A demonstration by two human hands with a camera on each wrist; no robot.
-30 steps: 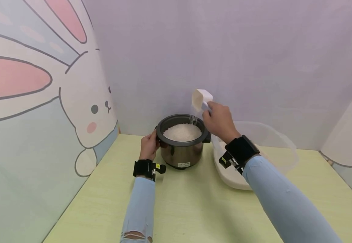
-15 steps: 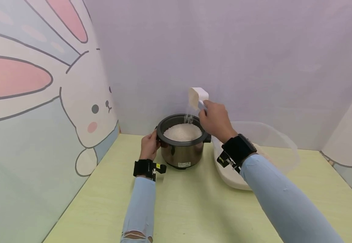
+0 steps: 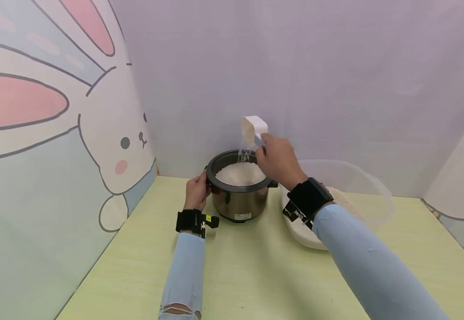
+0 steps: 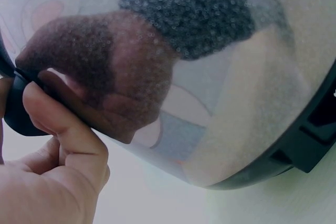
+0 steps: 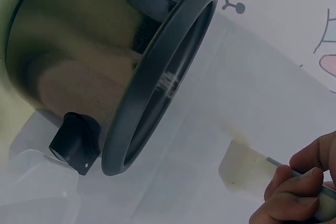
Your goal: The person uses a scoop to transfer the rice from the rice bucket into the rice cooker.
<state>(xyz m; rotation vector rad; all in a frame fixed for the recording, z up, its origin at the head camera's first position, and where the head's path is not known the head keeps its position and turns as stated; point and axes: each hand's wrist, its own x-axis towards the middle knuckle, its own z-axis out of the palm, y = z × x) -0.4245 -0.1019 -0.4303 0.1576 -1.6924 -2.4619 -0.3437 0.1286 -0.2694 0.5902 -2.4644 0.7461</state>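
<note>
A dark rice cooker (image 3: 240, 202) stands on the table, lidless, with white rice (image 3: 240, 174) inside. My left hand (image 3: 196, 192) grips its black side handle; in the left wrist view the thumb and fingers pinch that handle (image 4: 21, 108). Above the cooker's far right rim, my right hand (image 3: 279, 160) holds a white measuring scoop (image 3: 254, 129) by its handle. The scoop is tipped to the left, and grains fall from it into the cooker. In the right wrist view, curled fingers hold the scoop's handle beside the cooker's rim (image 5: 157, 77).
Right of the cooker sits a translucent plastic container (image 3: 308, 235) with rice (image 3: 341, 202) in it, partly hidden by the right forearm. A pale curtain (image 3: 199, 80) hangs behind the table (image 3: 240, 275), and a rabbit-print wall (image 3: 75, 186) rises on the left.
My right hand has moved left with the tilted scoop, so the falling rice lands nearer the cooker's middle. The left hand and cooker have stayed in place.
</note>
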